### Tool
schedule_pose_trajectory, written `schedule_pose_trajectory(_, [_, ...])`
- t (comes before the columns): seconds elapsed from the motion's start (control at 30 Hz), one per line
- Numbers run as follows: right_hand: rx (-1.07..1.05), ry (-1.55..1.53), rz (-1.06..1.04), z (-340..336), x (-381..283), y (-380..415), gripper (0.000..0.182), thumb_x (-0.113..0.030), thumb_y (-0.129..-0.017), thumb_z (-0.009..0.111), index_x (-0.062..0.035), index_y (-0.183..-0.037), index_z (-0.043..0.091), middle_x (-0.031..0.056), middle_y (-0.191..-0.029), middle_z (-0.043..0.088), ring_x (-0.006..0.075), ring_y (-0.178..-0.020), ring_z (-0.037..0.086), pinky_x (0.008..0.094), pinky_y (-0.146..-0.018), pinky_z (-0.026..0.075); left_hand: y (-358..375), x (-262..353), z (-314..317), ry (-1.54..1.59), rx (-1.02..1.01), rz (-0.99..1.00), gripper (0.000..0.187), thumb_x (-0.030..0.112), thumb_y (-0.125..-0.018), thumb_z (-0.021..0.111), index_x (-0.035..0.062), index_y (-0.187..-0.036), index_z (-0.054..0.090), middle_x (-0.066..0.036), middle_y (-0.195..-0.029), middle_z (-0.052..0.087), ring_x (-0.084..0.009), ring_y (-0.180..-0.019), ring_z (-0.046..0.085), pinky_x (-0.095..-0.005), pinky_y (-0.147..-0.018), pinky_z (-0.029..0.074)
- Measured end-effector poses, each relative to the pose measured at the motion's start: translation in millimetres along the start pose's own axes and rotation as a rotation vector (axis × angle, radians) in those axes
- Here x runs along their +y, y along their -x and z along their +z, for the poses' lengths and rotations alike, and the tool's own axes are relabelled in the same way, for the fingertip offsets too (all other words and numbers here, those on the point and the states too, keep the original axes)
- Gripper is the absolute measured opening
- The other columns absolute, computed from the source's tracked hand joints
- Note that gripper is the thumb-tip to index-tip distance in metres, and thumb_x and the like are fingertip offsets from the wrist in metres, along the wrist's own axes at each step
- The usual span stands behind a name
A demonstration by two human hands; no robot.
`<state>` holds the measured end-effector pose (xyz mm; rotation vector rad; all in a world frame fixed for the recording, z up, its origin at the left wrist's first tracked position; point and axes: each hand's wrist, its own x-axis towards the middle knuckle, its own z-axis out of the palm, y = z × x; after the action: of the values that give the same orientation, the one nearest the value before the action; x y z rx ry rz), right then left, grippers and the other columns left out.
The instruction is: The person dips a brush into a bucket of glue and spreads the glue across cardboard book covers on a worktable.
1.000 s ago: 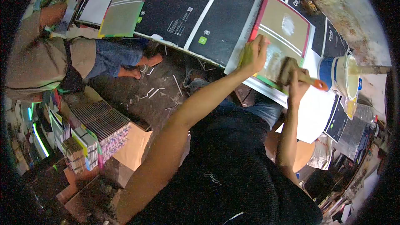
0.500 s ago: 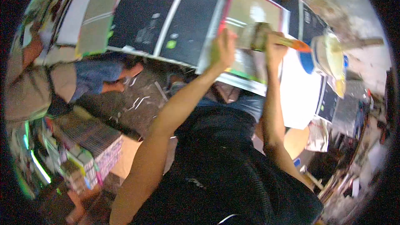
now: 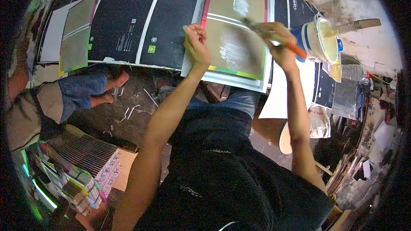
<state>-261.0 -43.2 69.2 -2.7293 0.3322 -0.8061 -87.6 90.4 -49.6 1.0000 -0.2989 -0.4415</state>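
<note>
In my right hand [image 3: 280, 45] is a paintbrush [image 3: 295, 49] with an orange handle, its bristles blurred by motion over a grey-brown board cover [image 3: 252, 4]. Wet white streaks, like glue, shine on both panels of the cover, one patch above and one below its double white line. Red, pink and green strips edge the cover, which lies on white printed sheets [image 3: 214, 76]. My left hand [image 3: 197, 47] is closed with curled fingers at the cover's left edge, and I see nothing in it.
A pail [image 3: 314, 38] of pale paste with a wooden stick [image 3: 357, 26] stands right of the cover. Black printed sheets [image 3: 115, 21] span the table. A second board cover [image 3: 77, 34] lies left. Another person's legs [image 3: 85, 87] and stacked books [image 3: 92, 154] are at left.
The brush has swung up and left across the cover, from upright to slanted. My left hand has drawn its fingers in. The whole view has shifted a little.
</note>
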Motion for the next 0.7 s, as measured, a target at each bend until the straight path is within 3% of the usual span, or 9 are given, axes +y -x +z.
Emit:
schedule_pose_trajectory(0.03, [-0.156,0.021,-0.269,3.5,1.3,-9.1,0.026,-0.010,-0.071,0.068,-0.0115,-0.097,0.069,0.0079,-0.106,0.066,0.0270,-0.093,0.061,0.0381,-0.081,0.047,0.5,0.5,0.3,-0.022,-0.008,-0.006,0.053,0.048,-0.101,0.025,0.0051,-0.089,0.052,0.002,-0.067,0.045,-0.0063,-0.060,0.037,-0.0217,-0.055,0.030])
schedule_pose_trajectory(0.1, [-0.485,-0.093,-0.205,14.8,-7.3,-7.8,0.033,-0.015,-0.070,0.063,-0.0192,-0.102,0.069,0.0024,-0.111,0.065,0.0253,-0.100,0.059,0.0419,-0.087,0.043,1.1,1.8,-0.6,-0.065,-0.013,-0.014,0.052,0.047,-0.102,0.026,0.0050,-0.088,0.052,0.001,-0.067,0.044,-0.0065,-0.061,0.038,-0.0217,-0.055,0.031])
schedule_pose_trajectory(0.13, [-0.575,0.047,-0.154,8.4,-27.3,-4.3,0.032,-0.019,-0.074,0.059,-0.0253,-0.104,0.069,-0.0029,-0.115,0.063,0.0204,-0.111,0.053,0.0450,-0.094,0.036,0.9,3.4,0.7,-0.058,-0.017,-0.027,0.051,0.046,-0.102,0.026,0.0048,-0.088,0.052,0.001,-0.067,0.044,-0.0068,-0.061,0.038,-0.0219,-0.055,0.031])
schedule_pose_trajectory(0.23, [-0.826,0.108,-0.188,-25.4,-32.0,3.1,0.033,-0.020,-0.074,0.059,-0.0280,-0.105,0.068,-0.0060,-0.118,0.060,0.0173,-0.116,0.049,0.0446,-0.094,0.035,3.0,5.4,2.3,-0.094,-0.027,-0.041,0.051,0.047,-0.102,0.027,0.0054,-0.087,0.051,0.001,-0.066,0.044,-0.0067,-0.060,0.040,-0.0214,-0.054,0.031])
schedule_pose_trajectory(0.5, [-1.027,0.206,-0.005,-95.9,-46.0,51.9,0.027,-0.018,-0.073,0.059,-0.0274,-0.097,0.070,-0.0045,-0.107,0.061,0.0161,-0.109,0.052,0.0493,-0.093,0.034,1.5,1.9,1.7,-0.187,-0.084,-0.040,0.056,0.053,-0.100,0.025,0.0069,-0.088,0.053,0.002,-0.065,0.046,-0.0050,-0.059,0.041,-0.0197,-0.053,0.030])
schedule_pose_trajectory(0.57, [-0.907,0.270,-0.023,-115.3,-47.6,54.8,0.027,-0.024,-0.072,0.063,-0.0228,-0.097,0.072,0.0002,-0.100,0.063,0.0188,-0.101,0.055,0.0404,-0.092,0.036,0.6,2.8,1.9,-0.201,-0.086,-0.012,0.056,0.054,-0.100,0.025,0.0067,-0.088,0.053,0.002,-0.065,0.047,-0.0050,-0.059,0.041,-0.0197,-0.053,0.030])
schedule_pose_trajectory(0.63, [-0.675,0.190,0.036,-124.0,-42.0,49.3,0.024,-0.015,-0.071,0.070,-0.0140,-0.095,0.072,0.0035,-0.092,0.065,0.0207,-0.090,0.060,0.0364,-0.083,0.044,3.0,3.4,4.0,-0.202,-0.076,-0.021,0.057,0.054,-0.100,0.025,0.0066,-0.088,0.054,0.002,-0.065,0.047,-0.0051,-0.058,0.041,-0.0198,-0.053,0.030])
schedule_pose_trajectory(0.67, [-0.433,0.170,0.050,-118.8,-49.4,44.0,0.024,-0.004,-0.070,0.074,-0.0062,-0.094,0.070,0.0060,-0.089,0.066,0.0210,-0.082,0.061,0.0310,-0.074,0.048,3.2,3.8,5.4,-0.196,-0.069,-0.038,0.057,0.054,-0.100,0.025,0.0067,-0.088,0.054,0.002,-0.065,0.047,-0.0051,-0.058,0.041,-0.0198,-0.052,0.030])
schedule_pose_trajectory(0.7, [-0.204,0.047,0.197,-110.4,-47.9,50.4,0.021,0.003,-0.074,0.071,-0.0033,-0.093,0.069,0.0047,-0.087,0.066,0.0169,-0.081,0.061,0.0286,-0.070,0.048,2.2,4.6,7.5,-0.189,-0.064,-0.050,0.057,0.054,-0.100,0.025,0.0067,-0.087,0.054,0.002,-0.065,0.047,-0.0052,-0.058,0.041,-0.0199,-0.052,0.030])
